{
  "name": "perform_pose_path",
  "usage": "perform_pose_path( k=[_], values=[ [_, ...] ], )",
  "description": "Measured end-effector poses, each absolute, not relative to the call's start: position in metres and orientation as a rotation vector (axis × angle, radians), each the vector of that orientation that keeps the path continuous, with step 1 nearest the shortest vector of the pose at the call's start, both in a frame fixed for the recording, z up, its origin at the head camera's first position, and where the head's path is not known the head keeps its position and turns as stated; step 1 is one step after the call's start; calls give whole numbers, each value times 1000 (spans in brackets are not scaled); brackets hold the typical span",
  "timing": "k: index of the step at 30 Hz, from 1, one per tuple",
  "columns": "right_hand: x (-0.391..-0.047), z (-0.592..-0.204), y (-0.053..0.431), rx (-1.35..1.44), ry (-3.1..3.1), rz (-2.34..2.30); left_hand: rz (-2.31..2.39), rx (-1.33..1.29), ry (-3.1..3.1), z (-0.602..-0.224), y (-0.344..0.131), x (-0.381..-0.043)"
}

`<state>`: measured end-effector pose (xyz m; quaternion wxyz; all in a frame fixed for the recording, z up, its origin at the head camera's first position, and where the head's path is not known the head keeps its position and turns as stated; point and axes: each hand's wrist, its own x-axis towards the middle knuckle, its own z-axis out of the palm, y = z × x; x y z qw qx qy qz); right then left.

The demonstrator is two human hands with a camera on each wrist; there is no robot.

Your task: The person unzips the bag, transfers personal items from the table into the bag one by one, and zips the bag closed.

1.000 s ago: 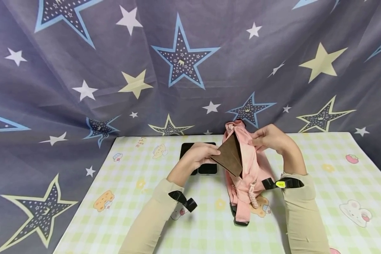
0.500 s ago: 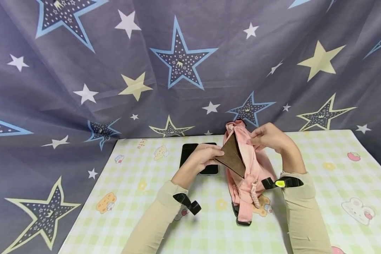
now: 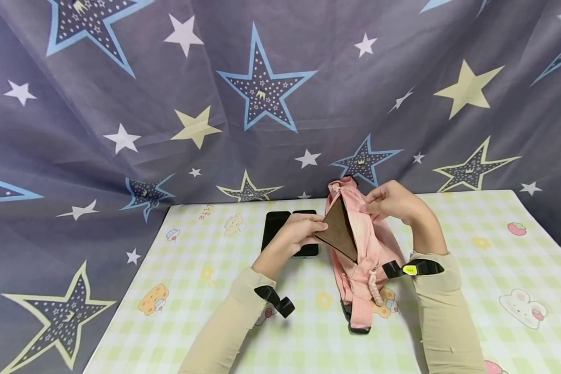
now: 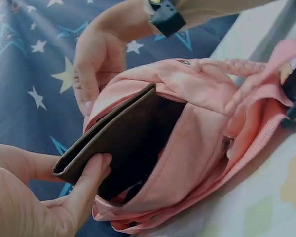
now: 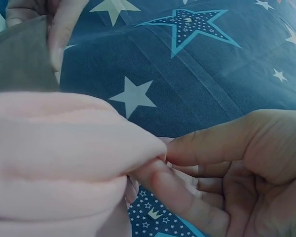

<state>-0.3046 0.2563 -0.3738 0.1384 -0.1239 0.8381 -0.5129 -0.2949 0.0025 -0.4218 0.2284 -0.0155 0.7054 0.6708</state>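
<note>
A pink waist bag (image 3: 366, 234) stands on the table with its zipped mouth spread apart. Partly inside that mouth is a brown folded wallet (image 3: 338, 231), tilted, with its outer corner sticking out to the left. My left hand (image 3: 300, 232) pinches this corner between thumb and fingers; the left wrist view shows the thumb on the wallet's (image 4: 116, 136) near face. On the far side of the bag, my right hand (image 3: 392, 201) pinches a fold of the pink fabric (image 5: 79, 143), as the right wrist view shows. The wallet's inner end is hidden in the bag.
Two black phones lie behind my left hand, one phone (image 3: 275, 228) at the left and another phone (image 3: 307, 250) partly covered by the hand. The bag's strap and black buckle (image 3: 359, 329) reach toward the front. A star-patterned curtain (image 3: 266, 156) hangs behind the table.
My left hand has shifted slightly right with the wallet, which sits a little deeper in the bag's mouth. My right hand keeps its hold on the fabric. The view has shifted slightly.
</note>
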Motion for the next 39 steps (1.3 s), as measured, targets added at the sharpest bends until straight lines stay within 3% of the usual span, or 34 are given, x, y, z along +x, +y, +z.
perform_pose_path(
  k=[12,39],
  values=[
    [-306,-374,259,-337,2414,-1491,1769,135,1859,-423,-5,-295],
    [-303,-371,255,-332,2418,-1479,1896,-33,1857,-434,17,-293]
  ],
)
